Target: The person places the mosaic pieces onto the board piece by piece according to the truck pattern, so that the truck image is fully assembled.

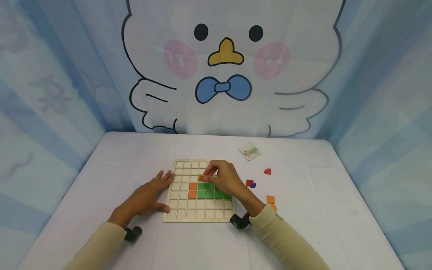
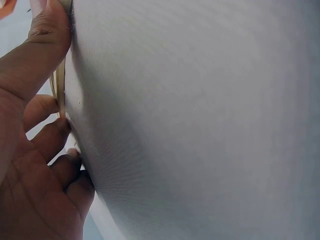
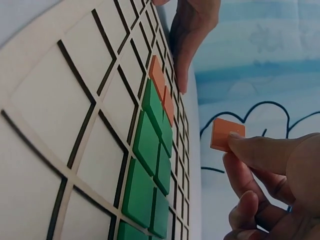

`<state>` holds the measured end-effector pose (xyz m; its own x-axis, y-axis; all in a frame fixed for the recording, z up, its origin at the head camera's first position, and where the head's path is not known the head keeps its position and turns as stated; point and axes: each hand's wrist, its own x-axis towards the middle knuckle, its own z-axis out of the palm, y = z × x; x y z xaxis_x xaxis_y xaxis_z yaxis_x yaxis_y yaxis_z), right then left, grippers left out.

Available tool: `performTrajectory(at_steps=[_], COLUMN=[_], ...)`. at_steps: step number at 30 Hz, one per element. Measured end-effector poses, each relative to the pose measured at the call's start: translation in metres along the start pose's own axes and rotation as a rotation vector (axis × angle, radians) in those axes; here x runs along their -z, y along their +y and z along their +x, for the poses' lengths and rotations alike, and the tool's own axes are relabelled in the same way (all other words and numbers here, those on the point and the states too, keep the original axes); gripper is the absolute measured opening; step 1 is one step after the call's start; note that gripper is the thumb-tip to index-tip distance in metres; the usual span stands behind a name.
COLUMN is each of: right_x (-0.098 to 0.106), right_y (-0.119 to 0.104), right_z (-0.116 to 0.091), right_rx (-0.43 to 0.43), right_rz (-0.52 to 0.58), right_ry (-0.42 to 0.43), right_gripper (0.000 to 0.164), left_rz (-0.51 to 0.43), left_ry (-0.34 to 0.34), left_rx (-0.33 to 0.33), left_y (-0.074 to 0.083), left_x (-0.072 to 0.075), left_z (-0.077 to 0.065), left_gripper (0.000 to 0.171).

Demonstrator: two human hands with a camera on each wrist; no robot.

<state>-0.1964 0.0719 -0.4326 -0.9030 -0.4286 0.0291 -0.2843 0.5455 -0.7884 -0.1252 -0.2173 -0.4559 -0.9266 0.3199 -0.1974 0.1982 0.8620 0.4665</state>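
Observation:
A pale wooden grid board point(image 1: 179, 213) lies flat on the table. Two orange square tiles point(image 1: 192, 190) sit in its cells beside a block of several green tiles point(image 1: 210, 194). Between thumb and fingertips, my right hand point(image 1: 224, 178) pinches another orange square tile point(image 3: 227, 135), held above the board. In the right wrist view this tile is apart from the grid. My left hand point(image 1: 152, 197) rests at the board's left side with fingers spread, thumb and fingertips touching its edge. The right forearm hides part of the board's right side.
Right of the board lie red pieces point(image 1: 267, 171), a blue piece point(image 1: 253, 185), an orange square point(image 1: 270, 199) and an orange round piece point(image 1: 273, 207). A small pattern card point(image 1: 249, 151) lies behind them. A printed curtain point(image 1: 222, 112) stands behind the white table point(image 1: 303, 232).

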Motion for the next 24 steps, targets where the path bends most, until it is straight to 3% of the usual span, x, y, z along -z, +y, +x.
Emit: performTrajectory(at_steps=[13, 24], right_x=[-0.017, -0.029], right_y=[-0.007, -0.003], right_z=[0.021, 0.033], right_rx=[0.025, -0.058], right_rz=[-0.044, -0.139], right_ry=[-0.027, -0.045], right_gripper=[0.013, 0.015], left_rz=[0.001, -0.008], left_ry=[-0.013, -0.015], left_rx=[0.002, 0.007], left_y=[0.000, 0.000], left_x=[0.002, 0.002], left_z=[0.001, 0.001], left_gripper=[0.120, 0.120])
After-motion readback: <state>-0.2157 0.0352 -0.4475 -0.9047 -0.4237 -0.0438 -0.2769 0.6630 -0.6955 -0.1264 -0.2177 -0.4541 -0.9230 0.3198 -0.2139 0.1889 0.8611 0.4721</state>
